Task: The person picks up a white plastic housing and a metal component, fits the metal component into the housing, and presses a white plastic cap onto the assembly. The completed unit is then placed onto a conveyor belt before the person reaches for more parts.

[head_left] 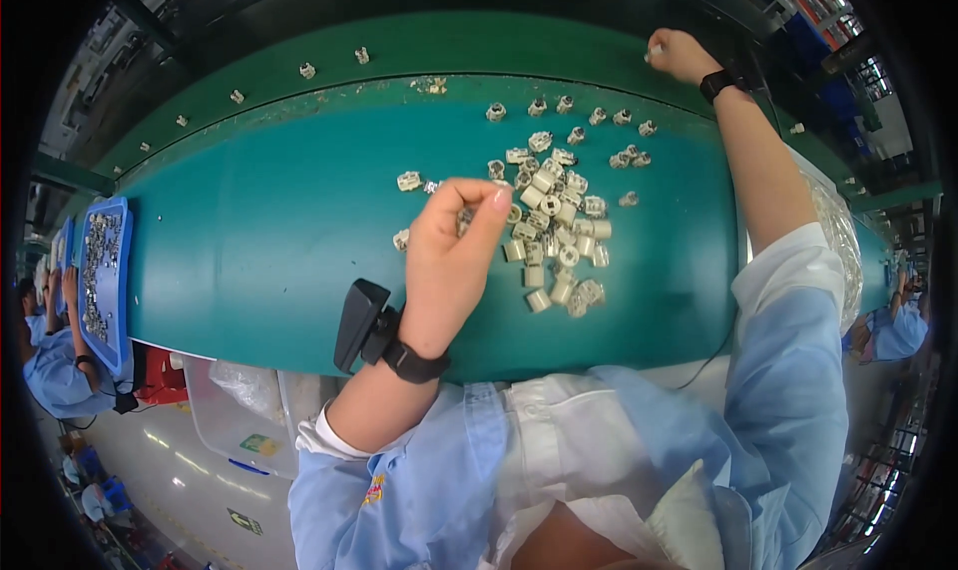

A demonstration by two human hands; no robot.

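My left hand [449, 256] is over the left side of a loose pile of cream plastic parts [551, 205]. Its thumb and fingertips are brought together. A bit of a pale part shows in the loop of the fingers, but whether it is held or lies on the bench cannot be told. At the far right my right hand [687, 57] is stretched out over the dark green strip, pinching a small whitish part [655, 51]. The pile mixes smooth caps with slotted pieces. Behind it, small assembled parts [537, 106] stand apart in a loose row.
Several small parts [307, 71] sit spaced along the green strip [259, 81] behind the teal work surface [269, 241]. A blue tray [125, 271] of metal pieces is at the left edge, beside a co-worker's arm [75, 305]. A clear bin [215, 410] stands below the bench.
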